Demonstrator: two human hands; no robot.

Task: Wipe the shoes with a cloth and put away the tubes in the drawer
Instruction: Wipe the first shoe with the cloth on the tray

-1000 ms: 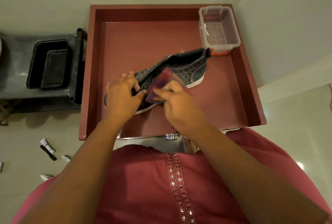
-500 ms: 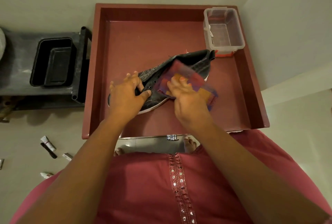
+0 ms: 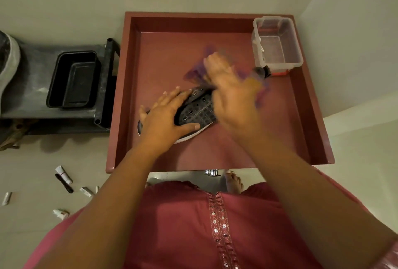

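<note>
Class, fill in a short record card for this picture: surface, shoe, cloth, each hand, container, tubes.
surface: red tray, raised rim
shoe: dark shoe lying on the tray
cloth: purple cloth, blurred, under the right hand
left hand: rests on the shoe's toe end, fingers spread
right hand: blurred, on the cloth over the shoe; grip unclear
container: clear plastic box, tray's far right corner
tubes: small tubes scattered on the floor, left

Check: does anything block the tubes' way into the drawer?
Nothing visible blocks it. The tubes lie on the floor left of the open drawer, untouched; the shoe fills only part of it.
</note>
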